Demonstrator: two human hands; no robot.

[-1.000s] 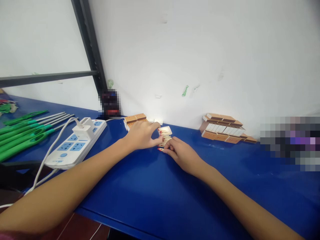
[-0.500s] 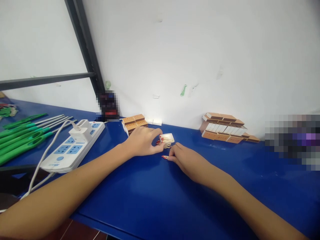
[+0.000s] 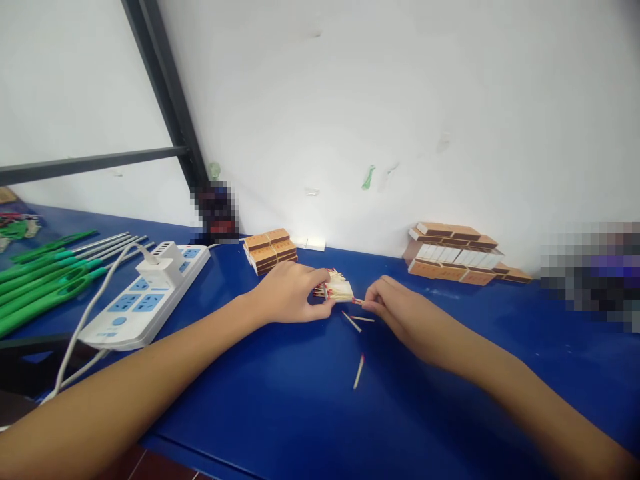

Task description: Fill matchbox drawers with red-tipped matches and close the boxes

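My left hand [image 3: 287, 293] is closed around a small open matchbox tray [image 3: 336, 289] with red-tipped matches sticking out, resting on the blue table [image 3: 310, 400]. My right hand [image 3: 400, 313] sits just right of the tray, fingers pinched on a match near the tray's end. Three loose matches lie on the table: two [image 3: 353, 321] right under the tray and one [image 3: 359, 371] nearer to me.
A stack of brown matchboxes [image 3: 270, 248] stands behind my left hand, a larger pile [image 3: 457, 259] against the white wall at right. A white power strip [image 3: 147, 293] with plugged charger and cable lies left, beside green-handled tools [image 3: 45, 277]. A black metal frame [image 3: 165, 100] rises behind.
My right hand has moved right, away from the tray. Loose matches now lie scattered on the table where only one showed before. The left hand stays on the tray.
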